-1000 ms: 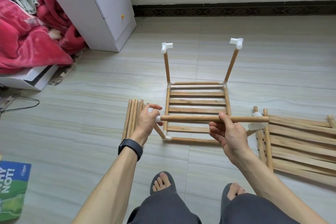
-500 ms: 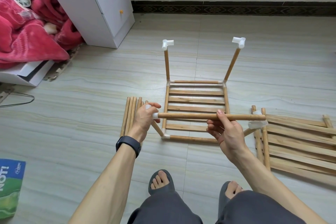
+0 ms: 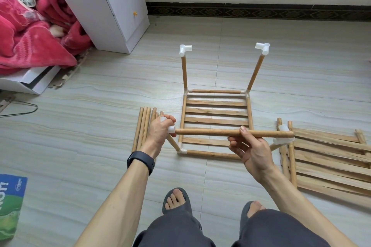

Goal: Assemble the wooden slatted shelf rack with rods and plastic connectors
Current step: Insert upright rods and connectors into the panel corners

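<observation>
At the near left corner of the rack (image 3: 215, 111), the left hand (image 3: 159, 133) curls round a white connector (image 3: 171, 129), mostly hidden in the fist. The right hand (image 3: 252, 151) pinches the horizontal rod (image 3: 206, 132) entering that connector. The rod's far end covers a second connector (image 3: 283, 141), seating unclear. Two far uprights carry two corner connectors (image 3: 185, 49). At least five loose rods (image 3: 143, 124) lie partly behind the left hand. Slat panels (image 3: 331, 158) run off-frame right. Both grips match half a second ago.
</observation>
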A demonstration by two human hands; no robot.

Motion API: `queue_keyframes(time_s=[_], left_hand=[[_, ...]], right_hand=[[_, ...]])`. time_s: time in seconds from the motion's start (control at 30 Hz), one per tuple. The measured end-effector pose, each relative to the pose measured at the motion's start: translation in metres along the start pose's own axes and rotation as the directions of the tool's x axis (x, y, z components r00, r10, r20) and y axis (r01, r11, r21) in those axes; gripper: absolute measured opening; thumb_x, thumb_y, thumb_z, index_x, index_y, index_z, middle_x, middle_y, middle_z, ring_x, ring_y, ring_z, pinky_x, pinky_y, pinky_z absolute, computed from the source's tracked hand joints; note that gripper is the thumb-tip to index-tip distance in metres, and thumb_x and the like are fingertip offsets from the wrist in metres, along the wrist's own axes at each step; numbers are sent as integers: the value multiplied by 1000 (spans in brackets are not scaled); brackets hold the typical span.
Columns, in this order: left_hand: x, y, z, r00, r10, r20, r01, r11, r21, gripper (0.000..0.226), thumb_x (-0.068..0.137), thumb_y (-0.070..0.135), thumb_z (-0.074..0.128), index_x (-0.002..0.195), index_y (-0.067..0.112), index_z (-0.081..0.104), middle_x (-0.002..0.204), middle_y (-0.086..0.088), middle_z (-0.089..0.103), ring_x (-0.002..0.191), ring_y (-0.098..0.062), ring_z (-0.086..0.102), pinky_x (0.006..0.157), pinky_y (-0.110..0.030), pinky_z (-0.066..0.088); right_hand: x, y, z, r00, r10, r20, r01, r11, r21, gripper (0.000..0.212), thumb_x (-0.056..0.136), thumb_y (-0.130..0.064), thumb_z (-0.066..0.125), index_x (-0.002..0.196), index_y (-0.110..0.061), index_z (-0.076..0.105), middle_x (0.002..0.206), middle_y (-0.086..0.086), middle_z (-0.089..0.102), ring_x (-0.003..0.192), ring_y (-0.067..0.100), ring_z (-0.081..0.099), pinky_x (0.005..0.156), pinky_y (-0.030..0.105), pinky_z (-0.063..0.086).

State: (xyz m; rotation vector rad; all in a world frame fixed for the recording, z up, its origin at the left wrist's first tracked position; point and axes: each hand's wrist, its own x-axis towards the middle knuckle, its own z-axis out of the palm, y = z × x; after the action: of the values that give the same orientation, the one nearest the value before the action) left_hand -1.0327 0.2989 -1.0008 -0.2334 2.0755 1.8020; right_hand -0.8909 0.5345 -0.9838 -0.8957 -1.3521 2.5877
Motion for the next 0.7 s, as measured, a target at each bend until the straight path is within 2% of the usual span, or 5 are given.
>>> queue_keyframes(time_s=[0.13,0.3,0.4,0.57,0.7], left_hand=[[1,-1,0,1000,9,5,-9,1000,19,11,88,12,58,81,15,66,95,-5,63,53,-7,63,64,-32,51],[-1,3,5,1000,9,26,-9,1000,4,11,89,10,57,82,15,65,80,-3,62,52,-12,61,69,-35,52],[0,2,6,1000,10,9,-10,1000,1,10,88,10,57,83,15,64,84,-3,62,53,-14,60,71,-38,51],[4,2,8,996,48,-73,-45,998,45,17,94,9,53,84,18,63,97,-5,59,61,-17,60,60,-31,53],[7,4,15,990,97,-97,-89,992,87,16,95,12,53,85,20,61,94,0,59,53,-7,63,56,-26,53]], right_hand=[[1,1,-1,1000,3,3,-3,1000,7,28,86,-31,71,84,-4,76,83,21,70,69,21,66,68,32,60],[14,-6,1,1000,-3,-26,3,1000,-5,28,98,-26,64,98,3,68,80,17,69,67,18,64,66,31,59],[17,-12,2,1000,3,1,-3,999,-43,30,98,-26,64,97,3,70,81,17,70,69,19,65,68,31,60],[1,-6,0,1000,-13,27,14,999,-33,31,86,-29,69,92,0,75,88,22,72,73,21,68,69,31,60],[-14,0,-5,997,-56,56,57,998,-7,28,89,-28,67,91,-3,79,94,24,73,77,23,69,72,32,60]])
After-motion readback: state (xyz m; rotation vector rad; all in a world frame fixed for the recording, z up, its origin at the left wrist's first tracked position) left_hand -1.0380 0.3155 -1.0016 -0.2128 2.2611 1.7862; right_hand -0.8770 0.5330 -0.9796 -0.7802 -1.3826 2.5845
